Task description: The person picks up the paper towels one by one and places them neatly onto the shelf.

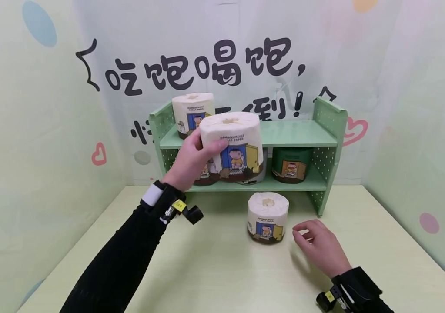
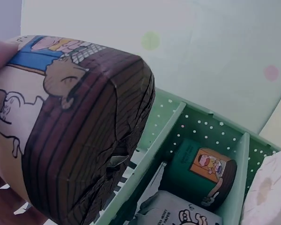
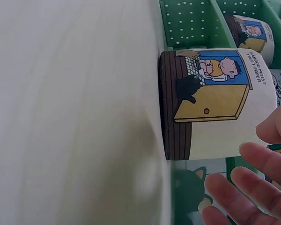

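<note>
My left hand [image 1: 191, 160] grips a cream toilet paper roll [image 1: 233, 134], raised in front of the green shelf [image 1: 292, 134]. The thumb lies on its printed front, and in the left wrist view the brown base of the roll [image 2: 84, 154] shows. A second cream toilet paper roll [image 1: 268, 221] stands upright on the table before the shelf. Just right of it is my right hand [image 1: 324, 245], fingers loosely bent, holding nothing. A small gap separates that hand from the roll in the head view.
Another cream roll [image 1: 192, 106] stands at the left of the shelf's upper level. Below are a green-wrapped roll [image 1: 292, 165] at the right, a grey-wrapped roll [image 2: 178, 208] and a partly hidden roll [image 1: 206, 177] at the left. The table [image 1: 206, 269] meets printed walls.
</note>
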A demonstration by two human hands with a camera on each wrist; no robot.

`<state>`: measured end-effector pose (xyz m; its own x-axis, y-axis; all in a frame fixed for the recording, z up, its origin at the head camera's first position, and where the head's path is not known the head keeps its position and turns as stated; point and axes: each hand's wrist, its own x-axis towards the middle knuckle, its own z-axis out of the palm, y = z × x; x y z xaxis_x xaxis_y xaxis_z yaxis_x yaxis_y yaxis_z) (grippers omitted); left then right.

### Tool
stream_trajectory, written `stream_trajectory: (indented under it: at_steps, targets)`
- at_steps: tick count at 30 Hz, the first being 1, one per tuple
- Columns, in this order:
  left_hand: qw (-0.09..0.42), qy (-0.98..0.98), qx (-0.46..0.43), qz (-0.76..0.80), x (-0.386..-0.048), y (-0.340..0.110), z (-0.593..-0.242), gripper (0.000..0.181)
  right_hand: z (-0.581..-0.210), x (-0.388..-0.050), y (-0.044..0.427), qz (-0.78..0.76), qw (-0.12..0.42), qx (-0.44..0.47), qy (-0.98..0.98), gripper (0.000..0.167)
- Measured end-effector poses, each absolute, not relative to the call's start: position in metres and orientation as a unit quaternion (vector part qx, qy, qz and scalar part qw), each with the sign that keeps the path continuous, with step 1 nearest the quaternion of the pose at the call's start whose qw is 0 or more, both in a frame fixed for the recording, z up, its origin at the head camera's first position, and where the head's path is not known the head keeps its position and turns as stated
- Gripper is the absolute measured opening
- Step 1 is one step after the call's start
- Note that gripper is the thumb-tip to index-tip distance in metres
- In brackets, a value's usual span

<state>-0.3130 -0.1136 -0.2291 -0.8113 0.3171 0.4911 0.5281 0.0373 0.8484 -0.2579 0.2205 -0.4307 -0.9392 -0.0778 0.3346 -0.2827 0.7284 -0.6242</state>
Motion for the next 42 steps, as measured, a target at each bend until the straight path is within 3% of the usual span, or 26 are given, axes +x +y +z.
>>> stream_trajectory:
  at_steps: [23,34,42]
  targets:
    - [0.146,-0.758,-0.222,-0.596,-0.355,-0.086,-0.205,0.064,-0.430,-0.257,0.222,0.349,0.153,0.094,-0.920,0.014]
    - [0.128,-0.769,-0.165,-0.604,-0.370,-0.083,-0.207,0.097,-0.430,-0.257,0.222,0.351,0.158,0.101,-0.917,0.013]
    - [0.153,-0.784,-0.145,-0.584,-0.371,-0.076,-0.206,0.088,-0.429,-0.256,0.221,0.348,0.154,0.097,-0.919,0.014]
